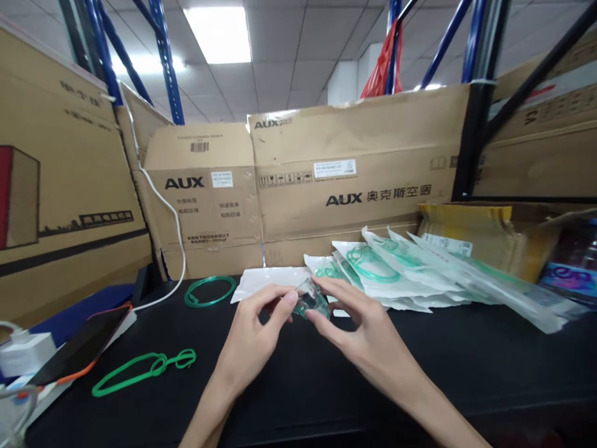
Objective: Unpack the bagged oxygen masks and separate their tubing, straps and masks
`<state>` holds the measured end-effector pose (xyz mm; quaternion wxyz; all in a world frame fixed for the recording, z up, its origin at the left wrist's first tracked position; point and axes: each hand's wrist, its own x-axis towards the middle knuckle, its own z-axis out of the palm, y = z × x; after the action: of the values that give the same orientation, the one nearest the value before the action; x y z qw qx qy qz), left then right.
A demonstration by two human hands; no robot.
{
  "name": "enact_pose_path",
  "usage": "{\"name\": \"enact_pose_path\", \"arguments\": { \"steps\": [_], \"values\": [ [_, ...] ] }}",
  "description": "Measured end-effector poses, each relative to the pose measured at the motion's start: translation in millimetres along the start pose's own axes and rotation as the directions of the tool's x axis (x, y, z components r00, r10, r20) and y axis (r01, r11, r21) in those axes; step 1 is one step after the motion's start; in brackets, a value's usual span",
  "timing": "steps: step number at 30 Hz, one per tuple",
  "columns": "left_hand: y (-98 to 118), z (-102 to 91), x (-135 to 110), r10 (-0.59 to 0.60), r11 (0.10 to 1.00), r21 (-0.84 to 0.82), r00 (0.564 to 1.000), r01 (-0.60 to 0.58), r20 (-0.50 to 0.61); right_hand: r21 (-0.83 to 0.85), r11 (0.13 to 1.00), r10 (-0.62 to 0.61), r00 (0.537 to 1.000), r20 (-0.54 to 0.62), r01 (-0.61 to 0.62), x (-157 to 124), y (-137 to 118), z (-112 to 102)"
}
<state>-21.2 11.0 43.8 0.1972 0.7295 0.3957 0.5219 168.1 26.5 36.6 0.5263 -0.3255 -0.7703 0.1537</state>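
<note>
A clear plastic piece (315, 302) just below the frame's centre is pinched in the fingertips of the left hand (254, 330) and right hand (366, 320); coiled green tubing (209, 303) lies left of centre, green cord (157, 364) lower left, white packets (373, 287) centre-right

On the wide carton panel (298, 137) you could read "AUX 奥克斯空调", a smaller "AUX", and a row of handling symbols (285, 179) with arrows and an umbrella; its white label (334, 168) was too fine for you. Left of the wide carton panel, a narrower panel (200, 218) showed you "AUX", "分拣标签 粘贴区域", "快递面单 粘贴区域" and "300kgf". Right of the wide carton panel, you could not fully read the bottle label (569, 278).
</note>
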Motion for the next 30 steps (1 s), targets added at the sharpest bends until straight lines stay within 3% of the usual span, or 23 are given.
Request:
{"name": "enact_pose_path", "arguments": {
  "steps": [5, 9, 17, 24, 30],
  "values": [
    [5.0, -2.2, -1.1, -0.062, 0.997, 0.051, 0.985, 0.055, 0.162, -0.208, 0.964, -0.151, 0.984, 0.098, 0.168, -3.5, -2.6, -3.6],
    [4.2, 2.8, -0.5, -0.074, 0.997, 0.047, 0.987, 0.068, 0.140, -0.273, 0.936, -0.198, 0.974, 0.115, 0.222, -3.7, -3.6, -4.2],
    [2.7, 7.7, 1.1, -0.118, 0.974, -0.185, 0.989, 0.133, 0.090, -0.282, 0.933, -0.221, 0.974, 0.048, 0.225, -5.2, 3.4, 5.1],
    [0.7, 4.4, 0.9, -0.200, 0.930, -0.250, 0.940, 0.271, 0.275, -0.235, 0.935, -0.236, 0.961, 0.143, 0.265, -6.7, 10.4, 1.7],
    [0.9, 2.6, 0.2, -0.222, 0.926, -0.241, 0.936, 0.290, 0.272, -0.226, 0.929, -0.247, 0.947, 0.206, 0.292, -6.1, 21.5, -1.1]
  ]
}}
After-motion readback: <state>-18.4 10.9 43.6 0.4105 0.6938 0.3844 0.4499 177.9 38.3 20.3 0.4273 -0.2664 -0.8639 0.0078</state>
